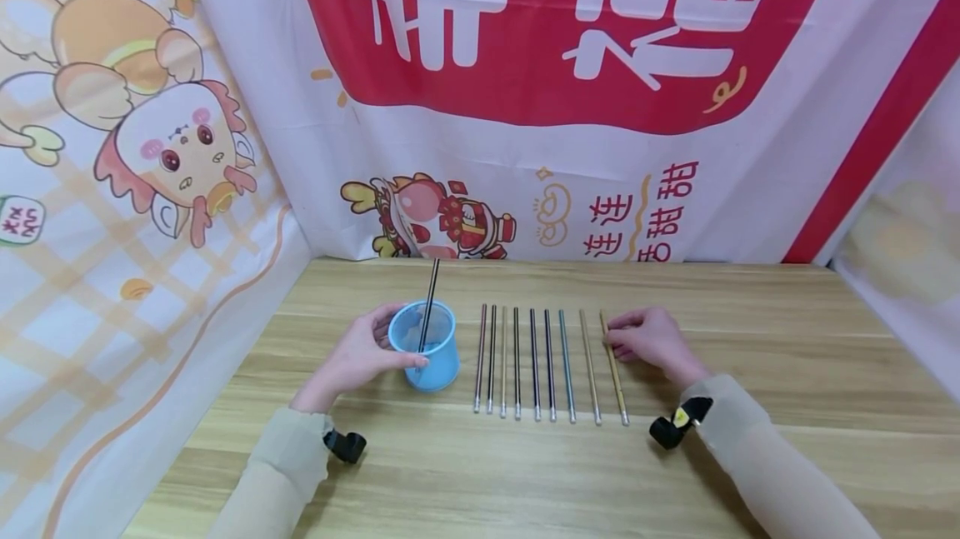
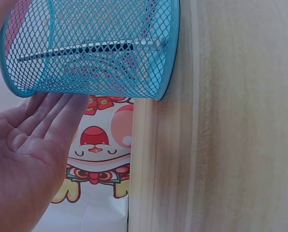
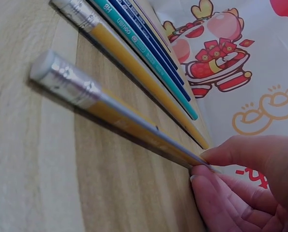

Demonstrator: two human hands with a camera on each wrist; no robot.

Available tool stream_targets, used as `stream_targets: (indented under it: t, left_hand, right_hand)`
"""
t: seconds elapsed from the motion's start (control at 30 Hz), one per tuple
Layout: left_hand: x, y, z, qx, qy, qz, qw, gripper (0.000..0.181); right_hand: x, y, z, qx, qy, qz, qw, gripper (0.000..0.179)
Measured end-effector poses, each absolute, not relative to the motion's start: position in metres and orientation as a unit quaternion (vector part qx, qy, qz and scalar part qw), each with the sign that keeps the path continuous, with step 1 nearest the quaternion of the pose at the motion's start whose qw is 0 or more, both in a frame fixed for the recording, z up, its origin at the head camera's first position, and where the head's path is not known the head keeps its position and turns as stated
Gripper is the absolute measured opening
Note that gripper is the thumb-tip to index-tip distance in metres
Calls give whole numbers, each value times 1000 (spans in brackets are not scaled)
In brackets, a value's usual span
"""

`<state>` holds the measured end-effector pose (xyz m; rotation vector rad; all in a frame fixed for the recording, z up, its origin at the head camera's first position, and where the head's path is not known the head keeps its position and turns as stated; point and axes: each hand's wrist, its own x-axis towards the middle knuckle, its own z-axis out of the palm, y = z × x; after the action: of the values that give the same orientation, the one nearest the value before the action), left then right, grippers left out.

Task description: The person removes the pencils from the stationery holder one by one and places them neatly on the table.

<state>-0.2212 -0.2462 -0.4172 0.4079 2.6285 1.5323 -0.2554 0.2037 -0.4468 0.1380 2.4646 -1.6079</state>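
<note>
My left hand [image 1: 365, 356] holds a blue mesh pencil cup [image 1: 435, 374], thumb across its near side and fingers round the far side. The cup stands upright on the table, and a dark striped pencil [image 1: 429, 306] leans inside it, eraser end down. With thumb and fingertips, my right hand [image 1: 651, 344] pinches a yellow pencil [image 1: 617, 385] near its far end, at the right end of a row. Its white eraser [image 3: 43, 66] points toward me in the right wrist view. Beside it lies another yellow pencil [image 1: 590, 372], then a teal pencil [image 1: 567, 368].
Several more pencils, including a dark blue one [image 1: 535, 368] and a reddish one [image 1: 480, 364], lie side by side between the cup and my right hand, erasers nearest me. A printed cloth [image 1: 480, 139] hangs behind the wooden table [image 1: 480, 472], with another cloth [image 1: 247, 289] on the left.
</note>
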Motion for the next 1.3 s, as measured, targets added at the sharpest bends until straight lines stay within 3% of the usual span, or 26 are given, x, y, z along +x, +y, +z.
stream_targets:
  t: [0.57,0.87,1.3]
  left_hand:
    - [-213,-238,-404,131,853,503,40,80]
    - [-220,-244,-416,136,849,508,37,84]
    - [-221,-244,-415,137,853,503,38,84]
  right_hand:
    - [-254,201,-447,50,841,-532,85,32]
    - [-253,204,-445,46,831,-548,85,34]
    - [-243,196,-394,-13,823,-566,37,59]
